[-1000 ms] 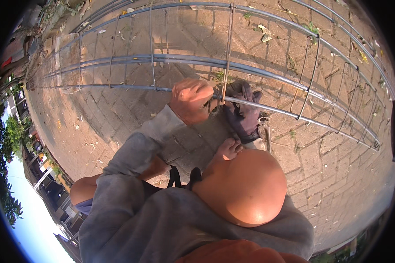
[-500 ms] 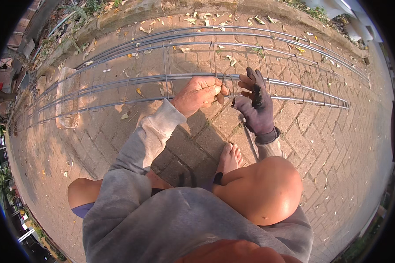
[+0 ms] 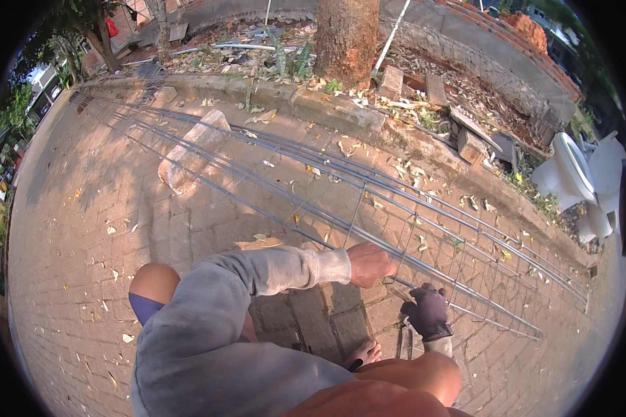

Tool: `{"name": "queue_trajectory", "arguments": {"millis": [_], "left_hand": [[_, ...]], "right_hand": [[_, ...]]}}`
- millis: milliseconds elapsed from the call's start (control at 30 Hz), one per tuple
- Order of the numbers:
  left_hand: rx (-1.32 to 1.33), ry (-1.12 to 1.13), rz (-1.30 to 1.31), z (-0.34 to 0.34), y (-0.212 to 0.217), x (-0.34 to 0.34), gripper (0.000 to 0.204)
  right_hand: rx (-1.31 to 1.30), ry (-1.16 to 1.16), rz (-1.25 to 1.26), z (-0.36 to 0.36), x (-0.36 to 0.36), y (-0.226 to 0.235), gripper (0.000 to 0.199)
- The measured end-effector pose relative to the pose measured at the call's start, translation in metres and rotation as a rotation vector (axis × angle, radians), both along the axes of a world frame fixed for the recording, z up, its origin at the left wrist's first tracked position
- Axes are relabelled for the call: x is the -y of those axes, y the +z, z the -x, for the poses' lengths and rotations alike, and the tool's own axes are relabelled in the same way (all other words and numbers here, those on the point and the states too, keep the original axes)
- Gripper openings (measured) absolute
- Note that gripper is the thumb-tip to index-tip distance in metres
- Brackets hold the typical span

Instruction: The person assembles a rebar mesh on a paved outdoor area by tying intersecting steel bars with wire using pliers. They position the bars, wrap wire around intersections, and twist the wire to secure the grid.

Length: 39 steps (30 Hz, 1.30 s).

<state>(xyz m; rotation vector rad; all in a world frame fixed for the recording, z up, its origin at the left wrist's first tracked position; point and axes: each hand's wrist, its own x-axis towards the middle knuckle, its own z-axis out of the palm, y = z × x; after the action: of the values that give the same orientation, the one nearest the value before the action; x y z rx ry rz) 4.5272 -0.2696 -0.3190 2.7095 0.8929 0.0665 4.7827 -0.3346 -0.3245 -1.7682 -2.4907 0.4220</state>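
Note:
A long cage of steel reinforcing bars (image 3: 424, 267) with thin square stirrups slants across the paving, from far left to near right. My bare left hand (image 3: 370, 265) is closed against its near bars, knuckles up; what the fingers hold is hidden. Just right of it and nearer to me, my right hand (image 3: 428, 312), in a dark glove, has its fingers curled at the nearest bar. Whatever is inside the glove's grip does not show. Beside that wrist, a tool with two slim metal handles (image 3: 405, 342) sticks out toward my foot; its head is covered or unclear.
A pale block (image 3: 195, 151) lies under the far left part of the cage. Beyond the bars runs a concrete kerb (image 3: 337, 115), with a tree trunk (image 3: 346, 45), loose bricks (image 3: 471, 147) and a white toilet (image 3: 570, 170). My bare foot (image 3: 364, 352) rests close to the tool.
My view has swung up and left, showing the kerb and tree. The right hand's spread fingers have curled and come down by the near bar. A thin wire loop beside my left hand is hidden now.

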Motion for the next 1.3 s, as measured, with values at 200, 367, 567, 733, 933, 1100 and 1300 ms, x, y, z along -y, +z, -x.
{"name": "queue_trajectory", "arguments": {"millis": [200, 367, 567, 733, 933, 1100, 1300], "left_hand": [[0.22, 0.048, 0.19, -0.021, -0.024, 0.019, 0.008], [0.194, -0.222, 0.021, -0.014, -0.058, 0.039, 0.026], [0.309, -0.117, 0.219, -0.024, -0.077, 0.047, 0.042], [0.159, 0.461, 0.161, -0.051, -0.065, 0.013, 0.047], [0.179, 0.552, 0.23, -0.049, -0.089, 0.012, 0.038], [0.144, 0.543, 0.16, -0.048, -0.099, 0.015, 0.033], [0.345, 0.556, 0.256, -0.045, -0.085, 0.006, 0.029]], "right_hand": [[-0.263, -0.05, -0.28, 0.019, 0.036, -0.012, 0.063], [-0.931, -0.189, 0.207, 0.014, 0.066, -0.068, 0.022], [-1.035, -0.521, 0.443, 0.001, 0.105, -0.103, 0.026], [-1.193, -1.13, 0.454, -0.03, 0.118, -0.138, 0.022], [-1.334, -0.888, 0.223, -0.013, 0.088, -0.181, 0.021], [-1.383, -0.713, 0.204, 0.026, 0.045, -0.179, 0.021], [-1.755, -0.791, 0.371, 0.059, 0.022, -0.169, 0.017]]}}
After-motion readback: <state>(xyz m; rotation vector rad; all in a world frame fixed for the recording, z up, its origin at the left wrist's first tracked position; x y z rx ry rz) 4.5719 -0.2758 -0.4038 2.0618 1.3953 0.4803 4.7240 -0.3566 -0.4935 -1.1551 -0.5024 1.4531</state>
